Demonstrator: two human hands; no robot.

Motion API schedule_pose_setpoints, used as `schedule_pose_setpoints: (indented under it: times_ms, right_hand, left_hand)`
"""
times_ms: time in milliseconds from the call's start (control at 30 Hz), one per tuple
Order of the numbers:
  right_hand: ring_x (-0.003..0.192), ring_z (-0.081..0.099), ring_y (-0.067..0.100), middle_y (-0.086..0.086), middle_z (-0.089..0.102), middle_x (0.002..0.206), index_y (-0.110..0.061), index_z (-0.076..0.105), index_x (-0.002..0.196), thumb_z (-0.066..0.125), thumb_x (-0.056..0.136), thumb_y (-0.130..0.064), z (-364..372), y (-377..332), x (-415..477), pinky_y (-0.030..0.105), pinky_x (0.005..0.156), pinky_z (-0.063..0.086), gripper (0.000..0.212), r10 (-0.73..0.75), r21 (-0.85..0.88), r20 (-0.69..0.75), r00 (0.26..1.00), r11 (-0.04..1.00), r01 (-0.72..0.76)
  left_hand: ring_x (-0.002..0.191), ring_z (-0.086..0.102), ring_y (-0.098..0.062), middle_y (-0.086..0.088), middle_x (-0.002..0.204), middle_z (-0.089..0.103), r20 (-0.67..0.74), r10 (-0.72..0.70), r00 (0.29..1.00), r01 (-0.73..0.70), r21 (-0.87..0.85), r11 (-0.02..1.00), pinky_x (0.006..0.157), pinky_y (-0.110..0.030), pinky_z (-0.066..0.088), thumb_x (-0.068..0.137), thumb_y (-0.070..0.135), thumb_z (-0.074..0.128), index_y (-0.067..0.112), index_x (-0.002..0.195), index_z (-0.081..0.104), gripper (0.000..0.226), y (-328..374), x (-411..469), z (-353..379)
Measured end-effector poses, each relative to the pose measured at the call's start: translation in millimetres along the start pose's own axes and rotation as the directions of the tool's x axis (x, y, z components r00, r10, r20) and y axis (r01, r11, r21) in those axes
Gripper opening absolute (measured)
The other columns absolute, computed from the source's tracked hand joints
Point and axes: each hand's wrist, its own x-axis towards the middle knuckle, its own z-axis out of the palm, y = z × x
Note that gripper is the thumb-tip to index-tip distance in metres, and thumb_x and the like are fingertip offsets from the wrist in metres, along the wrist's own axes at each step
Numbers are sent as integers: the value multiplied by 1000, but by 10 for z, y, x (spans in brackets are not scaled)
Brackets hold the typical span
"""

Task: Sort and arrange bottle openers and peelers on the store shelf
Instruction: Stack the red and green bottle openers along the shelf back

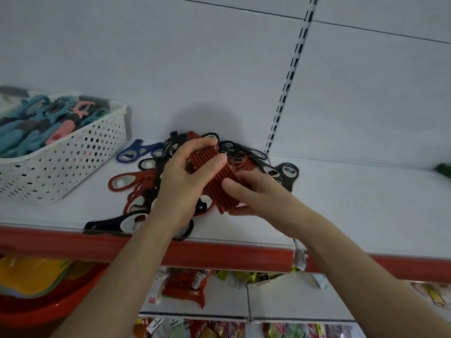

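While left hand (183, 182) and right hand (256, 200) grip it, the red opener stack (214, 184) slants far-left to near-right.

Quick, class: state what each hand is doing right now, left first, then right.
Left hand: grips the stack of red bottle openers.
Right hand: holds the same stack, thumb on top.

Dim bluish light, soft overall blur, wide-angle bending at the edges
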Motion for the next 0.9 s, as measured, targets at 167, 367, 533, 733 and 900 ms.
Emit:
schedule_pose_setpoints:
  times_ms: [167,367,533,733,900]
  right_hand:
    - [69,65,8,-5,67,70,-19,61,82,65,84,-20,-138,-52,-173,27,70,56,4,-70,-54,-42,997,996,68]
    - [67,65,11,-1,64,71,-13,59,84,71,78,-8,-473,15,-358,26,66,55,15,-95,-7,-127,987,995,95]
    - [76,68,16,7,68,84,-4,60,97,66,81,-4,-1075,143,-595,20,65,54,17,-70,-6,-132,989,998,70]
    - [75,68,12,5,66,81,-8,60,91,65,82,-5,-1921,341,-910,18,66,54,11,-4,-87,-96,995,996,-4]
    - [85,70,17,8,70,89,-10,64,97,65,85,-16,-2547,529,-1111,28,77,56,14,90,-22,-50,995,996,-91]
  left_hand:
    - [100,63,-25,-5,102,62,51,54,997,-52,-30,998,73,-40,58,67,27,79,33,88,67,25,32,16,261]
    - [100,63,-32,-5,95,63,83,77,994,-72,-60,996,80,-48,55,59,34,78,40,82,69,25,43,86,719]
    - [93,66,-27,-2,92,62,154,38,987,-22,-105,994,71,-38,57,65,28,75,34,86,67,23,-16,150,1340]
    - [93,65,-30,-8,91,60,202,-45,978,69,-114,991,78,-38,56,76,18,69,29,83,63,15,-242,239,2186]
    - [90,63,-31,-14,97,58,238,-88,967,134,-183,974,78,-42,55,64,23,69,23,84,62,21,-386,251,2784]
